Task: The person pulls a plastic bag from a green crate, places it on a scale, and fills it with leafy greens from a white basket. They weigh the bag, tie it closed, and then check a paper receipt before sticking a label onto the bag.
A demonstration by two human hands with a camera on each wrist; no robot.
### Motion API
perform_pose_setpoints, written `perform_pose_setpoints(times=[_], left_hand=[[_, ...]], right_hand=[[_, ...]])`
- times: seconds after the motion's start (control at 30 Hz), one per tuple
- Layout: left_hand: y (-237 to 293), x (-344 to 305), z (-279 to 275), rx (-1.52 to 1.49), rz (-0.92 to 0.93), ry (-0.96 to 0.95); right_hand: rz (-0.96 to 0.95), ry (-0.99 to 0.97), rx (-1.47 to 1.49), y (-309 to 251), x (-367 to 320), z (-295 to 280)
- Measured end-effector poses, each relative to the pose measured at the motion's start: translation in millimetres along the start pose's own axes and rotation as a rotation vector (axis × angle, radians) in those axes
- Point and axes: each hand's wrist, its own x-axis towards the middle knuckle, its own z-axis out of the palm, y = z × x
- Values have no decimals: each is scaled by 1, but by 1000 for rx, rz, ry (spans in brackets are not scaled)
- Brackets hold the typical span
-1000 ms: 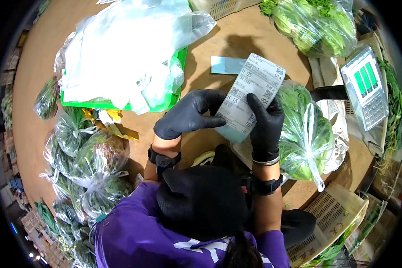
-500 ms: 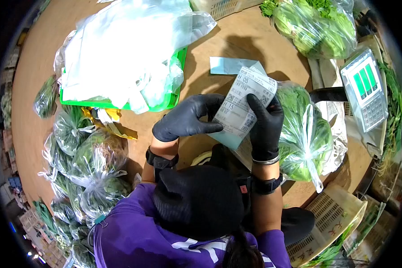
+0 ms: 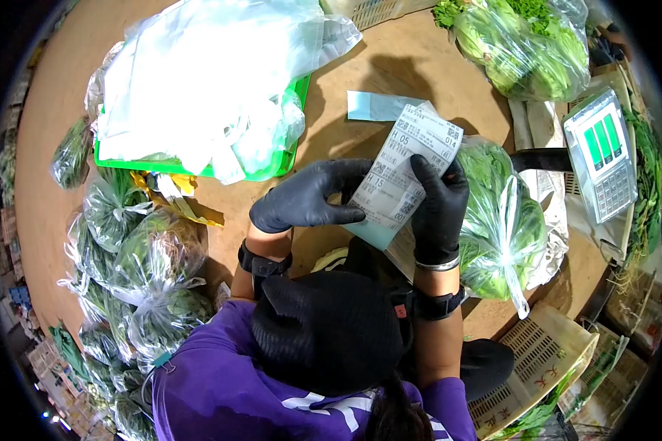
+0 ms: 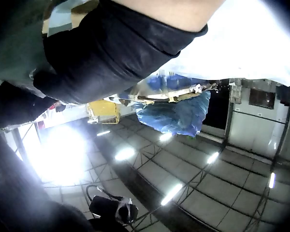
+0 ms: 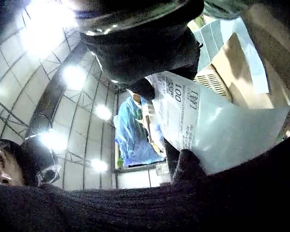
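A strip of printed white labels (image 3: 404,165) on pale blue backing is held up over the table, with large numbers on it. My black-gloved right hand (image 3: 441,202) grips the strip's right side, thumb across its printed face. From the left, my black-gloved left hand (image 3: 305,195) pinches the lower left edge, its thumb tip at the border and the other fingertips partly hidden behind the strip. In the right wrist view the lower part of the strip (image 5: 181,111) curves between the hands. A pale blue paper strip (image 3: 379,106) lies on the table just beyond.
A bright green tray (image 3: 261,175) heaped with clear plastic bags (image 3: 198,81) stands at the back left. Several bagged greens (image 3: 162,257) pile up at the left. Bagged leafy vegetables (image 3: 504,220) lie beside the right hand, near a scale display (image 3: 603,158) and a crate (image 3: 541,360).
The label strip dipped and folded back at its top, then rose and straightened somewhat. Both hands keep hold of it, the left shifting slightly down and left.
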Motion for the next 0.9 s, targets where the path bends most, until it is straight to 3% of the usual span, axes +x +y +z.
perform_pose_setpoints(times=[0.9], left_hand=[[-3,-5,-2,-32,-87,-4]], right_hand=[[32,31,63,12,3,1]])
